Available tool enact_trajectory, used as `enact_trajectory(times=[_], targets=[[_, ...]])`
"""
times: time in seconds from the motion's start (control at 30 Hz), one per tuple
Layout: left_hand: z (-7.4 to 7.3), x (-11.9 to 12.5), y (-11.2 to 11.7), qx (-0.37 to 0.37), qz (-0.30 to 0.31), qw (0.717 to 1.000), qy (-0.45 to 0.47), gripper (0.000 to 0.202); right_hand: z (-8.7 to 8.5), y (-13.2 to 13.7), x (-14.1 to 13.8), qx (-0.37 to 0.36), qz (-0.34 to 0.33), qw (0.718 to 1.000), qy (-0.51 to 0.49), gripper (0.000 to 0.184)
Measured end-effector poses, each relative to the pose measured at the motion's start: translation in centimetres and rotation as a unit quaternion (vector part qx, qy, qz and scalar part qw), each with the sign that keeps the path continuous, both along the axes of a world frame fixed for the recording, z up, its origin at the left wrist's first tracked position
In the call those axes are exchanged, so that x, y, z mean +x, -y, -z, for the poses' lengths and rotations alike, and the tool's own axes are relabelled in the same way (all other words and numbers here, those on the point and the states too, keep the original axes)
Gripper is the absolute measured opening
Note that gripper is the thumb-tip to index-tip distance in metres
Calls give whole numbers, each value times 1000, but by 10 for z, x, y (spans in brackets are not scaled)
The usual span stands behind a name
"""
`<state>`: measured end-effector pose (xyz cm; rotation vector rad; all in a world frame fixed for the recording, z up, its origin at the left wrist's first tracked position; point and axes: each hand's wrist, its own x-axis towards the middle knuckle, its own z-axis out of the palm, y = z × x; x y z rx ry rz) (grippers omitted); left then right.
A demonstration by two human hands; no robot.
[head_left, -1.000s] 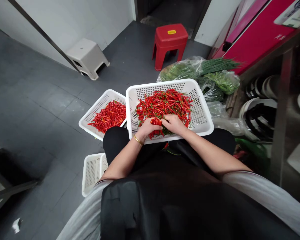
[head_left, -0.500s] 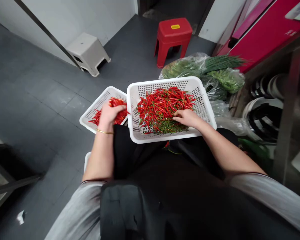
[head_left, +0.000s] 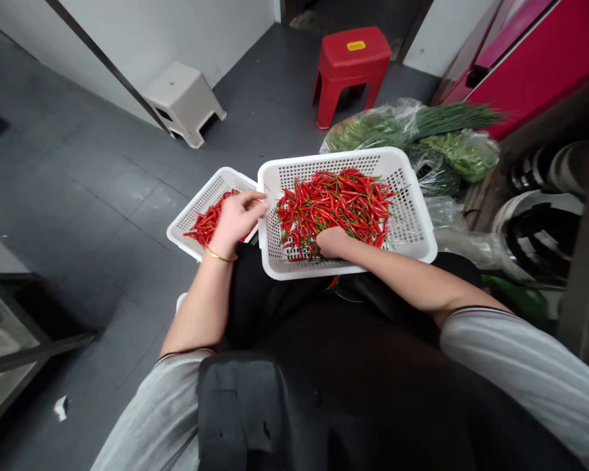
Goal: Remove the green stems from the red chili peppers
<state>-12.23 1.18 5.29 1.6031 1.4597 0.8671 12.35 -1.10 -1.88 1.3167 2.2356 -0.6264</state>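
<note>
A white perforated plastic basket rests across my lap, holding a heap of red chilies with green stems. My left hand, a gold bangle at its wrist, is open at this basket's left rim, thumb and fingers apart and nothing visible between them. Below it lie more red chilies in a second white basket, which is lower and partly covered by the hand. Curled down into the near side of the heap, my right hand is closed; its fingertips and whatever they grip are hidden.
A red stool and a pale grey stool stand on the dark floor ahead. Bagged green vegetables lie beyond the basket to the right, beside a rack with dark round pans. A loose chili is on my lap.
My left hand has risen from the lower basket's chilies toward the big basket's rim, and the red chilies in it are gone. My right hand has moved left and curled over the green stems.
</note>
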Motion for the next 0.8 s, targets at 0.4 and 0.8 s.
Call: enact_trajectory(times=[0.4,0.8], targets=[[45,119,29,-227,67,960,150,28,-38,4,43,60,147,936,-313,35],[21,87,32,-103,231,966,57,23,-36,8,33,-159,325,758,-543,40]])
